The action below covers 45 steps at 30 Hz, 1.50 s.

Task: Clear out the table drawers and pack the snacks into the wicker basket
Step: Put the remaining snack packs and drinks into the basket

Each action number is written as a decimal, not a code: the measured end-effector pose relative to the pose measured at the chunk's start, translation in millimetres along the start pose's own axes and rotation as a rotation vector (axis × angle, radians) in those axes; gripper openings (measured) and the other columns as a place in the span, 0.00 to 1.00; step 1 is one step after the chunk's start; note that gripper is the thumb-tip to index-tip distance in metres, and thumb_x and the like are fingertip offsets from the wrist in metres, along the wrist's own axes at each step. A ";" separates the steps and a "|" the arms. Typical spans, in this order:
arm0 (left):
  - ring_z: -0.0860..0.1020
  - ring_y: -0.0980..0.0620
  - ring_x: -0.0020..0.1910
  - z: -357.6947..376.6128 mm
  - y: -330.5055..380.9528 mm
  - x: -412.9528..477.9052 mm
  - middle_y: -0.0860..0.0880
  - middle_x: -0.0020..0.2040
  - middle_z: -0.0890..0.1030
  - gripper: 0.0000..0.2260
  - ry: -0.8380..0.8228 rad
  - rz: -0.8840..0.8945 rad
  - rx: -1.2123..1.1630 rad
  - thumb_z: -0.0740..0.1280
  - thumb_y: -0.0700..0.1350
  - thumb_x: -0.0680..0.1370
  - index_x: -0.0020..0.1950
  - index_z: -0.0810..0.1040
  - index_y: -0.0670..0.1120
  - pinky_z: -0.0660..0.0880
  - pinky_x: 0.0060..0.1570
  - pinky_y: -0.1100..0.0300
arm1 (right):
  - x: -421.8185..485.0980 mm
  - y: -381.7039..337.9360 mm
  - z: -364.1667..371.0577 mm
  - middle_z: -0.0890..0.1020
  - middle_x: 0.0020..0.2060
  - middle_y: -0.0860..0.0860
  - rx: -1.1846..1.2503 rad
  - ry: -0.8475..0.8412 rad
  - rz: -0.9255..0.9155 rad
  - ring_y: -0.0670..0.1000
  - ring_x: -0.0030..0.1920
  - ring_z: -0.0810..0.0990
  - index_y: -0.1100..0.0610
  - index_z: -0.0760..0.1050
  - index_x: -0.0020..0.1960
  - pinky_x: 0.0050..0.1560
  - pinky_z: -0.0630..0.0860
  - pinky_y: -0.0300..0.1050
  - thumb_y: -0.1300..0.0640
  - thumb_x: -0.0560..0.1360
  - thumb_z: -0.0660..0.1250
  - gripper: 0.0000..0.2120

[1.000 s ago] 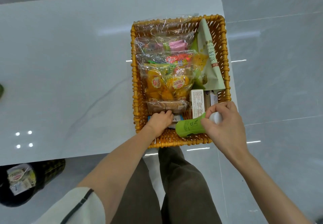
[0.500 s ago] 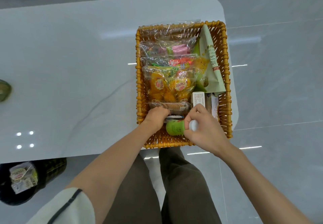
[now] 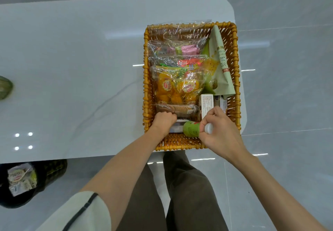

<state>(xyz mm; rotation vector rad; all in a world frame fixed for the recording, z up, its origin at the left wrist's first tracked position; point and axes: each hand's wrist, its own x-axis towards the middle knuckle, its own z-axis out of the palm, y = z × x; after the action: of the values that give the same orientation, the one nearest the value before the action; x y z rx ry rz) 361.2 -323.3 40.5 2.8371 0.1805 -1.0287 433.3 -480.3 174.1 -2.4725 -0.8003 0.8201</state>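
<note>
Left hand (image 3: 164, 120) is set low in the near end of the wicker basket (image 3: 180, 145) on the counter (image 3: 81, 59), fingers curled against the biscuit packet (image 3: 180, 109); a grip cannot be told. Green bottle (image 3: 191, 129) is laid sideways just beside it, judged rigid, light, smooth, likely slippery. It is pinched at the white cap end by the right hand (image 3: 220, 134), wrist angled down

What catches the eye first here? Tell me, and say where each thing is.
The wicker basket at the right end of the white table stands out, crammed with snack bags, with a yellow bag in its middle. At its near end the right hand grips a green bottle by its white-capped end. Beside it the left hand, fingers curled, sits against a biscuit pack.
</note>
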 end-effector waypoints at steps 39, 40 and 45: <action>0.75 0.45 0.52 -9.2 -15.6 -14.7 0.44 0.58 0.74 0.16 -0.162 0.081 -0.323 0.61 0.36 0.78 0.64 0.71 0.49 0.71 0.46 0.57 | 14.3 -16.7 -30.9 0.71 0.42 0.44 0.072 -0.078 0.023 0.47 0.46 0.74 0.45 0.71 0.33 0.41 0.76 0.46 0.61 0.68 0.70 0.13; 0.75 0.45 0.55 -7.2 -14.9 -13.3 0.44 0.61 0.73 0.17 -0.182 0.073 -0.285 0.60 0.38 0.79 0.67 0.71 0.50 0.72 0.49 0.56 | 14.2 -14.2 -32.6 0.71 0.42 0.44 0.085 -0.076 0.039 0.47 0.46 0.74 0.45 0.71 0.33 0.41 0.76 0.46 0.61 0.68 0.70 0.14; 0.67 0.43 0.67 4.2 -6.6 -11.6 0.45 0.70 0.65 0.25 -0.210 0.074 -0.188 0.61 0.57 0.79 0.74 0.64 0.49 0.69 0.61 0.48 | 12.7 -4.0 -35.3 0.71 0.42 0.45 0.115 -0.068 0.080 0.47 0.50 0.72 0.53 0.76 0.37 0.36 0.65 0.33 0.62 0.70 0.69 0.06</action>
<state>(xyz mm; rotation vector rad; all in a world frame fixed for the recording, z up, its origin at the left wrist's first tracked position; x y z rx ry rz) 348.7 -318.3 44.3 2.5302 0.1430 -1.2147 462.8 -476.3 197.2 -2.3990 -0.6615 0.9557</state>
